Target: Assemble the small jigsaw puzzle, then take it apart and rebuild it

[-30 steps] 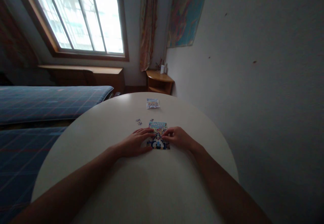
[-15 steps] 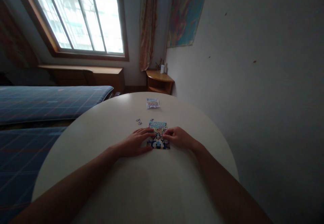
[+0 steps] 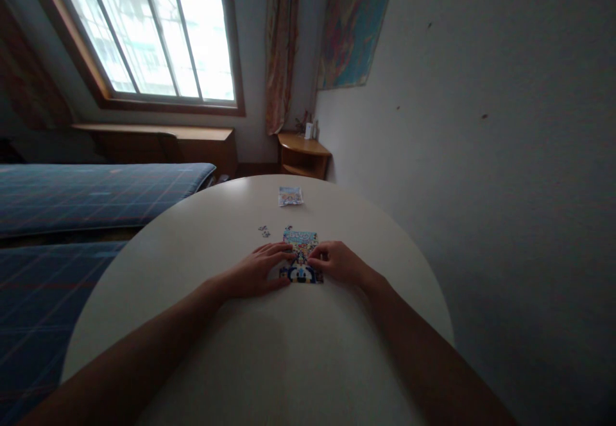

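Note:
A colourful jigsaw puzzle (image 3: 302,274) with cartoon figures lies flat on the round white table. My left hand (image 3: 264,270) rests with its fingers apart over the puzzle's left edge. Over the right side of it, my right hand (image 3: 337,262) has thumb and forefinger pinched together; whatever is between them is too small to make out. Several loose puzzle pieces (image 3: 264,231) lie beyond my left hand, and a small piece (image 3: 288,228) sits at the puzzle's far left corner. My hands cover parts of both side edges.
Farther back on the round table (image 3: 221,208) lies a small picture packet (image 3: 290,196). A plaid mattress (image 3: 106,195) is at the left, and a white wall (image 3: 481,188) stands close on the right. Beyond the table is a wooden corner shelf (image 3: 304,145).
My right hand has shifted very slightly to the left over the puzzle. My left hand and the loose pieces have stayed in place.

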`<state>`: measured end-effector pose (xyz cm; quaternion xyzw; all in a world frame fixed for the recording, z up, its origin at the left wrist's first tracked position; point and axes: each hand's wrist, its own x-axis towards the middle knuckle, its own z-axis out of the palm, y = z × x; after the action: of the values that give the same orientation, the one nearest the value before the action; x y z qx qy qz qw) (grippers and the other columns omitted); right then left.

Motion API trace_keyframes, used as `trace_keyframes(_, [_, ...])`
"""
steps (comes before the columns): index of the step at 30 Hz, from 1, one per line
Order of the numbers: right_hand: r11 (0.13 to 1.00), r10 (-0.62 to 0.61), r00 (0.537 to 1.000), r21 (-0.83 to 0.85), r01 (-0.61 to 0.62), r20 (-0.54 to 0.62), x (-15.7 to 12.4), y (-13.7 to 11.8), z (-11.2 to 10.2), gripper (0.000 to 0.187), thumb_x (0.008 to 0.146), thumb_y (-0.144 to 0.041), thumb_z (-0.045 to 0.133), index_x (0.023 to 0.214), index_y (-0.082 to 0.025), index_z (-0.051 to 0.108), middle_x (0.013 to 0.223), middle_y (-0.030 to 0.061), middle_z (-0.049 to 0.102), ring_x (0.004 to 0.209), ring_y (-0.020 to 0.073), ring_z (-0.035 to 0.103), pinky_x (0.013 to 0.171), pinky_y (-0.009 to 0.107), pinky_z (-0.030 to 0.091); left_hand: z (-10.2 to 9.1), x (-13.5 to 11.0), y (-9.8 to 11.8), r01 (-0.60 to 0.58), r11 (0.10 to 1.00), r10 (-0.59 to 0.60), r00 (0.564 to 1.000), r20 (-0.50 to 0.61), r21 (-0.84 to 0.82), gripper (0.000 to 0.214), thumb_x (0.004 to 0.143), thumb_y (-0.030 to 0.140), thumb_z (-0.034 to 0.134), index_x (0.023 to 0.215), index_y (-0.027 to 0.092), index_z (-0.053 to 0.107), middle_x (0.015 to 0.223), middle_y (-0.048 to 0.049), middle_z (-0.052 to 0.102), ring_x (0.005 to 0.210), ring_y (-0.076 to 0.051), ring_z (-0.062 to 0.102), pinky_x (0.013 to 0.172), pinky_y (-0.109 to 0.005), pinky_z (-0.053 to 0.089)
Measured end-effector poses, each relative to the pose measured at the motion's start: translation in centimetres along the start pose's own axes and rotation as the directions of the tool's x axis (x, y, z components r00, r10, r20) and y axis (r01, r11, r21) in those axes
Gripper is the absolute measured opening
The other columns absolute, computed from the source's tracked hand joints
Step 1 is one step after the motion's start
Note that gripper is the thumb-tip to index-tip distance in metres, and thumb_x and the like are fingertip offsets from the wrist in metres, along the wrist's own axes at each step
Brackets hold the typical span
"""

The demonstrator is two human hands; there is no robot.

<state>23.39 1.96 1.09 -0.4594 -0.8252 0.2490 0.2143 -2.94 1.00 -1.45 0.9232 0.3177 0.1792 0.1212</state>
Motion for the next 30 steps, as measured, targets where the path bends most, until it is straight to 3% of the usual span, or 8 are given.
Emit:
trace_keyframes(12, [1.000, 0.001, 1.000, 0.011, -0.001, -0.018, 0.02, 0.21, 0.22, 0.018, 0.079, -0.035, 0.070, 0.084, -0.018, 0.075, 0.073, 0.0014, 0.067, 0.064, 0.0124, 0.054, 0.060, 0.023, 0.038, -0.21, 0.03, 0.35, 0.028, 0.999, -0.028, 1.000, 0.001, -0.015, 0.053, 0.089, 0.045, 0.059, 0.139, 0.029, 0.048, 0.149, -0.0078, 0.043, 0.139, -0.029, 0.038, 0.116, -0.048, 0.030])
trace_keyframes(17, [1.000, -0.007, 0.998, 0.012, 0.008, -0.056, 0.19, 0.70, -0.17, 0.020, 0.086, -0.035, 0.064, 0.089, -0.019, 0.075, 0.078, 0.0025, 0.069, 0.067, 0.0138, 0.056, 0.063, 0.024, 0.040, -0.09, 0.03, 0.29, 0.025, 1.000, -0.025, 1.000, -0.009, -0.015, 0.054, 0.088, 0.044, 0.060, 0.138, 0.029, 0.048, 0.149, -0.0080, 0.044, 0.138, -0.029, 0.039, 0.115, -0.049, 0.031])
trace_keyframes(21, [0.997, -0.037, 0.991, -0.071, 0.028, -0.132, 0.20, 0.69, -0.29, 0.023, 0.085, -0.038, 0.066, 0.096, -0.019, 0.073, 0.096, 0.0074, 0.069, 0.088, 0.0196, 0.061, 0.082, 0.031, 0.044, -0.07, 0.07, 0.25, 0.026, 1.000, -0.026, 1.000, 0.006, -0.006, 0.054, 0.088, 0.043, 0.060, 0.139, 0.028, 0.047, 0.149, -0.0083, 0.043, 0.139, -0.029, 0.038, 0.115, -0.049, 0.031])
trace_keyframes(24, [0.984, -0.031, 0.994, -0.176, 0.013, -0.102, 0.06, 0.44, -0.07, 0.037, 0.079, -0.043, 0.073, 0.109, -0.021, 0.069, 0.116, 0.0111, 0.064, 0.111, 0.0269, 0.055, 0.097, 0.040, 0.039, 0.05, 0.04, 0.10, 0.018, 1.000, -0.018, 1.000, -0.004, -0.009, 0.055, 0.088, 0.042, 0.061, 0.139, 0.029, 0.046, 0.150, -0.0075, 0.043, 0.139, -0.029, 0.038, 0.115, -0.049, 0.031])
trace_keyframes(30, [0.975, -0.005, 0.997, -0.222, -0.012, -0.076, 0.02, 0.84, 0.39, 0.048, 0.078, -0.048, 0.072, 0.119, -0.024, 0.065, 0.132, 0.0115, 0.057, 0.121, 0.0300, 0.051, 0.103, 0.046, 0.036, 0.00, -0.04, 0.12, 0.010, 1.000, -0.010, 1.000, -0.009, -0.014, 0.053, 0.089, 0.043, 0.059, 0.139, 0.029, 0.047, 0.149, -0.0073, 0.044, 0.138, -0.029, 0.038, 0.115, -0.048, 0.031])
